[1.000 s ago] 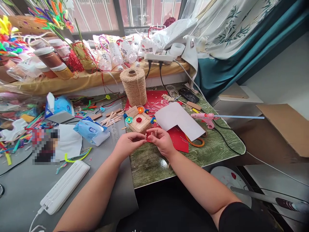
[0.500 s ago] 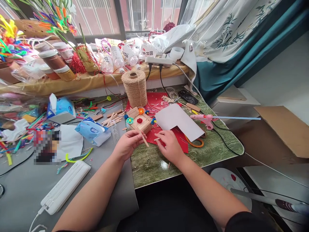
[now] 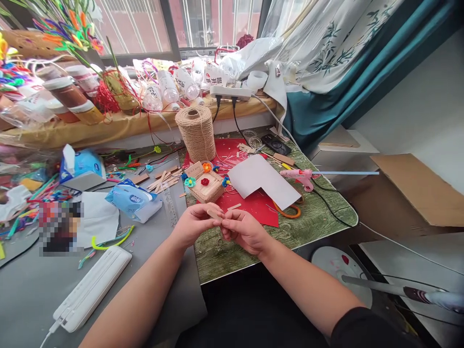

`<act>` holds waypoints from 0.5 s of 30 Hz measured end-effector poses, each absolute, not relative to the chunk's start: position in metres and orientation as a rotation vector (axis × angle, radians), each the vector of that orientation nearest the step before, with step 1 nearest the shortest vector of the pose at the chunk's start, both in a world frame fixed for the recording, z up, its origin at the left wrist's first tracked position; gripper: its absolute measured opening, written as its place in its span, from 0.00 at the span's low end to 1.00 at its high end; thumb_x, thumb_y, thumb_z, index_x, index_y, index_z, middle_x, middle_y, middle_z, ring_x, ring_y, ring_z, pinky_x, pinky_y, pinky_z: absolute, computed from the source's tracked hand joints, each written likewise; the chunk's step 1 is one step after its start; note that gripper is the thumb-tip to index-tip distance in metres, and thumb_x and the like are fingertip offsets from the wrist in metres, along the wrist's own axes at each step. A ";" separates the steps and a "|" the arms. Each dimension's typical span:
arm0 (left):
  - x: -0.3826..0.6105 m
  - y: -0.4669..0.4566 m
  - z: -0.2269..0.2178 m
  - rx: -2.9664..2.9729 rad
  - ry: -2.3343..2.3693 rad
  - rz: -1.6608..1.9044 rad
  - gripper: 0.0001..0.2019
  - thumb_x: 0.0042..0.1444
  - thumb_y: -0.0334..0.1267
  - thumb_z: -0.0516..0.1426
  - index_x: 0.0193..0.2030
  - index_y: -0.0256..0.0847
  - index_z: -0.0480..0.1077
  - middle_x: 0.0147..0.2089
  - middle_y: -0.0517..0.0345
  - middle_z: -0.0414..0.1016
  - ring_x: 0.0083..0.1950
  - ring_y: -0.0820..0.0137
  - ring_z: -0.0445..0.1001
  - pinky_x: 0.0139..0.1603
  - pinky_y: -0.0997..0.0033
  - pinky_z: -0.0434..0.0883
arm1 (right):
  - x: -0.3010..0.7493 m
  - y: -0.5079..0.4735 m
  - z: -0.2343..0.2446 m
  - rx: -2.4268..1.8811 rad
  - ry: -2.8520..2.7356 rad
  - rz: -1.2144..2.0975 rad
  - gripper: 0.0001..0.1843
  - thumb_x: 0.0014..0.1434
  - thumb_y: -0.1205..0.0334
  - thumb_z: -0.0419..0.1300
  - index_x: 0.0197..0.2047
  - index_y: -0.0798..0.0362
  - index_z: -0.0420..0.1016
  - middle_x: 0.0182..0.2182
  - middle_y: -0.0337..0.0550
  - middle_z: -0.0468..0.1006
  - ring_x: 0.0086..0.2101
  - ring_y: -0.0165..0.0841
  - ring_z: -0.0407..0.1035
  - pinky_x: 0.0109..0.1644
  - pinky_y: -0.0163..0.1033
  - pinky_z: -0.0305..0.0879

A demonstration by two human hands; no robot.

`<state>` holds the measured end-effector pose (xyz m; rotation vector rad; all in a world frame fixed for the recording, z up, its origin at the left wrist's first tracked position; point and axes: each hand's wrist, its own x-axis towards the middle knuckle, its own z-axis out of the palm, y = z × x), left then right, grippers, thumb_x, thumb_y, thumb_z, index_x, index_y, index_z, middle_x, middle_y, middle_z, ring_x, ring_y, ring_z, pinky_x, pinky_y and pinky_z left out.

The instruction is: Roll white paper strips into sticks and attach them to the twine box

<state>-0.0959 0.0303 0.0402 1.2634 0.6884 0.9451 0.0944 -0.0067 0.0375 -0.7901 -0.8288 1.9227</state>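
My left hand point(image 3: 192, 223) and my right hand point(image 3: 243, 230) meet above the green table's point(image 3: 319, 220) front part, both pinching a short wooden craft stick point(image 3: 213, 213) between their fingertips. Just beyond them lies a small twine-wrapped box point(image 3: 206, 187) decorated with little red, orange and teal flowers, on a red sheet point(image 3: 259, 205). Another short stick piece point(image 3: 234, 207) lies on the red sheet near my right hand.
A twine spool point(image 3: 196, 130) stands behind the box. White paper point(image 3: 261, 181), orange scissors point(image 3: 288, 210) and a pink glue gun point(image 3: 302, 176) lie to the right. Loose sticks point(image 3: 163, 180), tissue packs point(image 3: 132, 200) and a white power strip point(image 3: 90, 290) lie left. Cardboard point(image 3: 416, 186) sits at the right.
My right hand lifted off the red sheet and came back to my left hand; both now pinch the stick, closer to me than before. The view shifted slightly.
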 end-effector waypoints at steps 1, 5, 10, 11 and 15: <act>-0.097 0.030 0.043 1.329 0.685 0.895 0.10 0.50 0.40 0.70 0.38 0.41 0.79 0.44 0.49 0.78 0.48 0.61 0.76 0.49 0.63 0.74 | 0.102 -0.006 0.038 -0.832 -0.911 1.887 0.14 0.53 0.53 0.73 0.30 0.53 0.78 0.22 0.36 0.75 0.24 0.27 0.67 0.28 0.33 0.62; -0.101 0.024 0.052 1.632 0.804 0.552 0.18 0.55 0.46 0.67 0.49 0.43 0.73 0.44 0.53 0.77 0.40 0.67 0.75 0.37 0.72 0.70 | 0.134 -0.003 0.042 -1.047 -1.374 1.688 0.11 0.54 0.55 0.71 0.30 0.54 0.79 0.23 0.37 0.75 0.24 0.28 0.66 0.28 0.34 0.60; -0.091 0.013 0.059 1.999 0.711 0.120 0.20 0.67 0.53 0.52 0.32 0.41 0.71 0.29 0.59 0.72 0.28 0.70 0.65 0.29 0.71 0.59 | 0.152 -0.005 0.056 -1.179 -1.929 1.558 0.05 0.56 0.61 0.66 0.31 0.53 0.80 0.23 0.36 0.75 0.24 0.29 0.66 0.27 0.33 0.59; -0.089 0.012 0.061 2.024 0.683 0.066 0.22 0.68 0.53 0.49 0.30 0.41 0.70 0.27 0.59 0.70 0.27 0.71 0.63 0.28 0.71 0.57 | 0.153 -0.005 0.059 -1.171 -1.998 1.543 0.04 0.55 0.62 0.65 0.31 0.53 0.80 0.23 0.36 0.76 0.25 0.29 0.66 0.28 0.33 0.59; -0.085 0.011 0.065 2.039 0.628 -0.040 0.23 0.70 0.53 0.45 0.32 0.40 0.69 0.29 0.59 0.68 0.29 0.71 0.61 0.30 0.71 0.57 | 0.149 -0.003 0.063 -1.120 -2.171 1.528 0.04 0.55 0.63 0.65 0.31 0.54 0.80 0.25 0.35 0.76 0.27 0.28 0.68 0.29 0.32 0.60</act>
